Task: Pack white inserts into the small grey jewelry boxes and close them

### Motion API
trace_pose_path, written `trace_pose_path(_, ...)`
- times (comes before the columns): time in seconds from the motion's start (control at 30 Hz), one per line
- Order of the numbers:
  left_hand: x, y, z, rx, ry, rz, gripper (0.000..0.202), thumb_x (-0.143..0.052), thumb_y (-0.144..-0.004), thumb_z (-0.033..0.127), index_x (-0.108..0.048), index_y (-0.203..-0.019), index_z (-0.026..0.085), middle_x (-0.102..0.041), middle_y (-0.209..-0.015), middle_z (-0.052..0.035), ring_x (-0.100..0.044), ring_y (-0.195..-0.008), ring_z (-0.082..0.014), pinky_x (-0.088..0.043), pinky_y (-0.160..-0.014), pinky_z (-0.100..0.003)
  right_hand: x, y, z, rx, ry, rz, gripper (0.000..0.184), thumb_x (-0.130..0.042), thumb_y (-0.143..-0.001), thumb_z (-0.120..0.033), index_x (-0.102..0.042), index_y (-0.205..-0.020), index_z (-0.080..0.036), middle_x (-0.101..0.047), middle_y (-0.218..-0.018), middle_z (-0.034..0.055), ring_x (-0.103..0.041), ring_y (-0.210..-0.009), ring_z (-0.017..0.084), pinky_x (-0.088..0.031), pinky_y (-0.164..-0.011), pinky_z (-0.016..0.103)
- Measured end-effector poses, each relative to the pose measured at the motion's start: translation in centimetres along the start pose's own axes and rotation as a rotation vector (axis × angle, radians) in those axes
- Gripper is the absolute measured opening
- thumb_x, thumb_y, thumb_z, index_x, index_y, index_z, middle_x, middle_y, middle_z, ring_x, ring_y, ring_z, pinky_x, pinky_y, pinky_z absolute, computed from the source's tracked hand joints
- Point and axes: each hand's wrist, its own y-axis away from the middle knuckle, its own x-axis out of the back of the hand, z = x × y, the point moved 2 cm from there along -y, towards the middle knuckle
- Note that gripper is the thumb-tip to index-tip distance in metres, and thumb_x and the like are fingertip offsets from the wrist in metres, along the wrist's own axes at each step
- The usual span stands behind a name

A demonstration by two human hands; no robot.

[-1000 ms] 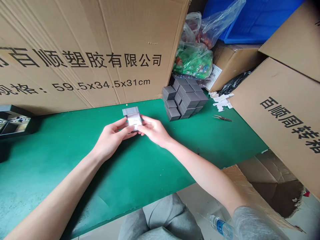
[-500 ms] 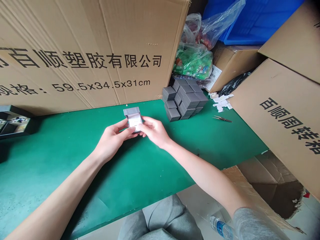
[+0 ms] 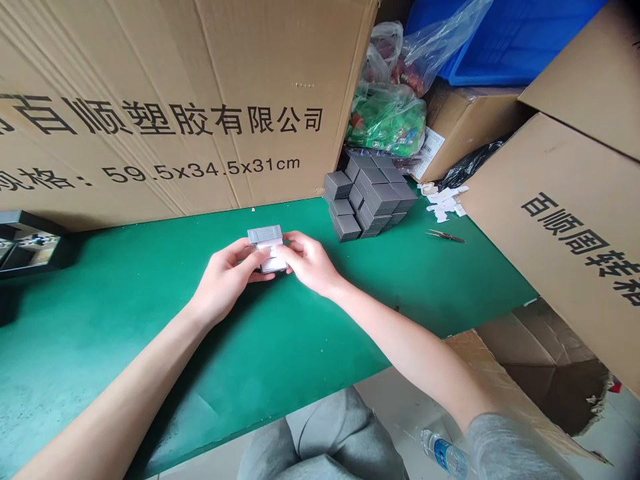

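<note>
A small grey jewellery box (image 3: 265,235) with its lid raised is held between both hands over the green table. Its white insert (image 3: 275,265) faces up towards me, with a slit across it. My left hand (image 3: 231,270) grips the box's left side, its thumb pressed on the insert. From the right, my right hand (image 3: 309,262) holds the other side, its thumb also on the insert. The fingers underneath are partly hidden. Beyond my right hand stands a stack of closed dark grey boxes (image 3: 373,200).
Tweezers (image 3: 446,236) and white scraps (image 3: 444,202) lie right of the stack. A large carton (image 3: 175,67) walls off the table's back; another carton (image 3: 565,200) stands at right. A dark tray (image 3: 35,247) sits at left. Plastic bags (image 3: 387,123) and a blue bin (image 3: 525,47) are behind.
The box has tipped in my hands, so its insert shows more from above and its lid's top has turned into view. Both thumbs have shifted slightly on the insert.
</note>
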Motion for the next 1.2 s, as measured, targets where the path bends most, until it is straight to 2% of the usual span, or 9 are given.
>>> trace_pose_path(0.17, 0.2, -0.1, -0.2, 0.023, -0.038, 0.043, 0.029, -0.077, -0.084, 0.040, -0.078, -0.103, 0.018, -0.078, -0.104, -0.0065, -0.073, -0.090, -0.0217, -0.064, -0.068, -0.026, 0.1, 0.1, 0.0, 0.000, 0.005, -0.022, 0.030, -0.070, -0.088, -0.046, -0.059, -0.097, -0.020, -0.064, -0.074, -0.0032, -0.057, -0.063, 0.010, -0.046, -0.054, 0.021)
trace_pose_path(0.33, 0.2, -0.1, 0.0, 0.013, -0.115, 0.070, 0.023, -0.071, -0.086, 0.040, -0.075, -0.085, 0.017, -0.074, -0.087, -0.0051, -0.068, -0.078, -0.0194, -0.061, -0.058, -0.025, 0.0, 0.4, -0.7, -0.055, 0.021, -0.022, 0.032, -0.073, -0.085, -0.047, -0.055, -0.088, -0.021, -0.064, -0.070, -0.0039, -0.057, -0.060, 0.010, -0.046, -0.054, 0.021)
trace_pose_path(0.47, 0.4, -0.1, 0.2, -0.039, -0.287, 0.098, 0.033, -0.065, -0.089, 0.049, -0.075, -0.091, 0.018, -0.075, -0.087, -0.0051, -0.068, -0.077, -0.0216, -0.057, -0.057, -0.028, -0.1, 0.5, -1.0, -0.039, 0.040, -0.046, 0.034, -0.075, -0.083, -0.048, -0.055, -0.088, -0.021, -0.064, -0.070, -0.0044, -0.058, -0.060, 0.010, -0.047, -0.054, 0.021)
trace_pose_path(0.6, 1.0, -0.1, 0.2, -0.114, -0.626, 0.229, 0.034, -0.061, -0.091, 0.050, -0.075, -0.095, 0.020, -0.075, -0.084, -0.0031, -0.067, -0.072, -0.0200, -0.052, -0.061, -0.028, -0.1, 0.5, -1.0, -0.069, 0.056, -0.064, 0.033, -0.073, -0.084, -0.048, -0.056, -0.085, -0.020, -0.064, -0.064, -0.0053, -0.057, -0.055, 0.009, -0.046, -0.049, 0.020)
trace_pose_path(0.7, 0.8, 0.2, 0.5, -0.230, -0.661, 0.281, 0.035, -0.062, -0.091, 0.042, -0.071, -0.120, 0.025, -0.077, -0.108, -0.0026, -0.071, -0.093, -0.0217, -0.055, -0.075, -0.028, -0.1, 0.5, -1.0, -0.074, 0.088, -0.069, 0.031, -0.070, -0.086, -0.047, -0.057, -0.083, -0.020, -0.062, -0.059, -0.0067, -0.055, -0.050, 0.008, -0.044, -0.047, 0.019)
trace_pose_path(0.77, 0.7, 0.5, 0.7, -0.295, -0.645, 0.304, 0.040, -0.062, -0.090, 0.036, -0.067, -0.129, 0.027, -0.075, -0.117, -0.0021, -0.070, -0.103, -0.0218, -0.057, -0.083, -0.028, 0.0, 0.6, -0.9, -0.067, 0.104, -0.073, 0.029, -0.069, -0.086, -0.046, -0.058, -0.083, -0.019, -0.061, -0.059, -0.0072, -0.055, -0.048, 0.008, -0.043, -0.047, 0.019)
trace_pose_path(0.87, 0.6, 0.7, 0.7, -0.322, -0.645, 0.351, 0.034, -0.061, -0.089, 0.033, -0.069, -0.122, 0.027, -0.076, -0.115, -0.0013, -0.071, -0.100, -0.0210, -0.057, -0.084, -0.028, 0.0, 0.6, -0.8, -0.076, 0.116, -0.075, 0.029, -0.069, -0.087, -0.046, -0.059, -0.085, -0.019, -0.061, -0.059, -0.0074, -0.055, -0.049, 0.007, -0.043, -0.047, 0.018)
trace_pose_path(1.0, 1.0, 0.5, 0.4, -0.281, -0.661, 0.383, 0.025, -0.062, -0.087, 0.035, -0.071, -0.109, 0.026, -0.077, -0.107, -0.0006, -0.072, -0.090, -0.0205, -0.058, -0.080, -0.029, -0.1, 0.6, -0.8, -0.075, 0.112, -0.086, 0.032, -0.070, -0.086, -0.049, -0.058, -0.084, -0.019, -0.061, -0.061, -0.0076, -0.054, -0.049, 0.007, -0.043, -0.048, 0.018)
trace_pose_path(1.2, 1.1, 0.4, 0.5, -0.264, -0.683, 0.387, 0.023, -0.063, -0.086, 0.036, -0.071, -0.104, 0.025, -0.077, -0.100, -0.0013, -0.072, -0.084, -0.0211, -0.056, -0.076, -0.031, 0.0, 0.6, -0.8, -0.077, 0.117, -0.102, 0.034, -0.070, -0.087, -0.051, -0.059, -0.082, -0.019, -0.062, -0.063, -0.0064, -0.055, -0.051, 0.007, -0.044, -0.049, 0.018)
